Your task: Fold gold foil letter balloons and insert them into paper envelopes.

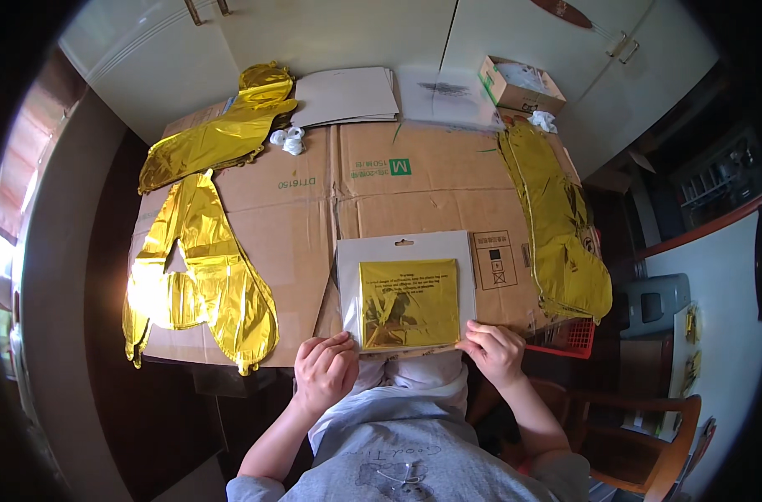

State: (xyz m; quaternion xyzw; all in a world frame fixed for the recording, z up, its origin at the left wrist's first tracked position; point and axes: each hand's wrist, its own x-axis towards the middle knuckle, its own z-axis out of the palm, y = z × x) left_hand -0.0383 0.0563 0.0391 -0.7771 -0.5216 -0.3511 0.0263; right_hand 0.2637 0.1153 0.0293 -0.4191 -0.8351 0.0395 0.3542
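Observation:
A white backing card (407, 246) with a hang hole lies flat on the cardboard in front of me. On it is a folded gold foil packet (410, 303) with small dark print on its upper part. My left hand (325, 368) is closed, thumb and forefinger pinched at the card's lower left corner. At the lower right corner my right hand (493, 353) pinches the edge, its other fingers curled in. To the left lies a flat gold foil balloon (230, 289) shaped like the letter A, its lower ends over the table's edge.
Flattened brown cardboard (414, 192) covers the table. More gold foil balloons (205, 151) lie at the far left, and a gold foil stack (561, 226) lies along the right. Grey card sheets (343, 96) and a small open box (523, 84) stand at the back. A wooden chair (632, 443) is at lower right.

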